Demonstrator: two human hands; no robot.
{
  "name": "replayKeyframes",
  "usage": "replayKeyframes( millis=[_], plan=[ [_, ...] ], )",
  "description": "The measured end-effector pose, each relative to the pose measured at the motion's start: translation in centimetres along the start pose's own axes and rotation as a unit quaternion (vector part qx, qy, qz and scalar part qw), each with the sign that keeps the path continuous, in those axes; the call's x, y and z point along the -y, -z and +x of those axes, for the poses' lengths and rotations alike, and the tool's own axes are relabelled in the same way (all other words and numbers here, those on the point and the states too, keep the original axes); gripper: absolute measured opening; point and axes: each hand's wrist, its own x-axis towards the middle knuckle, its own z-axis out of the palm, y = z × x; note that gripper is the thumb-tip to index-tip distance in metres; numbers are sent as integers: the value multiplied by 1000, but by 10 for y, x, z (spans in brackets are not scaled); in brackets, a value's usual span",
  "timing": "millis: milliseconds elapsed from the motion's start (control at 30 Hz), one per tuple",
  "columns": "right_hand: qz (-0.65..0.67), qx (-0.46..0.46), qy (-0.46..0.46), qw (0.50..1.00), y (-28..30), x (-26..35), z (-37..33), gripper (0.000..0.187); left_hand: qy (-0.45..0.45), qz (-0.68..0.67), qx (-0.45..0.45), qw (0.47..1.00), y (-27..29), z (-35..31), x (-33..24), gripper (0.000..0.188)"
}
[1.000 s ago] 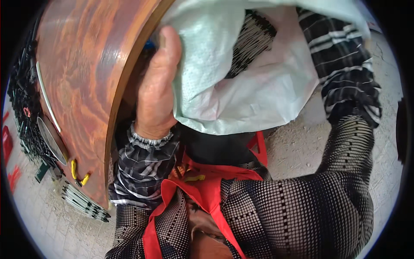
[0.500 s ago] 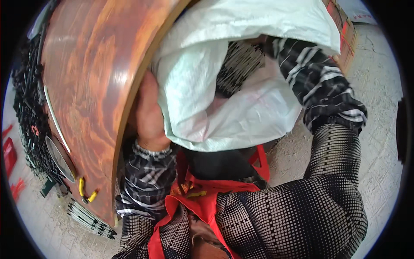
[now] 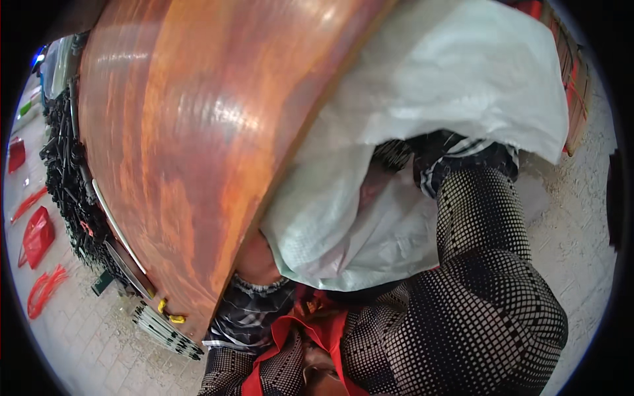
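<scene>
A large white woven sack [image 3: 456, 72] leans against the brown table's edge, with its mouth open toward me. Deep in the mouth, a cluster of thin dark rods [image 3: 393, 155] shows in part. My right arm, in a checked black-and-white sleeve cover [image 3: 472, 158], reaches into the sack; the hand itself is hidden by the fabric. My left hand [image 3: 259, 261] is against the sack's near left side, under the table edge. Only its back and wrist show, and its fingers are out of sight.
The glossy wood-patterned table [image 3: 178, 132] fills the left. Along its far-left side lie a heap of black rods [image 3: 66, 171], a white strip [image 3: 119, 224] and yellow-handled pliers [image 3: 170, 313]. Pale rods [image 3: 165, 333] lie by the near corner. Red bags [image 3: 38, 237] are on the floor.
My right arm has gone deeper into the sack, and its sleeve cover is now mostly inside. The view has shifted, so table and sack sit lower. Less of my left hand shows.
</scene>
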Motion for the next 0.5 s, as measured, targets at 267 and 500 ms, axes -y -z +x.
replayKeyframes(
  millis=[267,500],
  plan=[
    [-8,37,38,999,-4,14,-31,43,-138,108,-155,972,-19,-4,-16,56],
    [-33,78,52,995,17,19,-82,43,-179,92,-199,959,-72,24,-9,57]
  ],
)
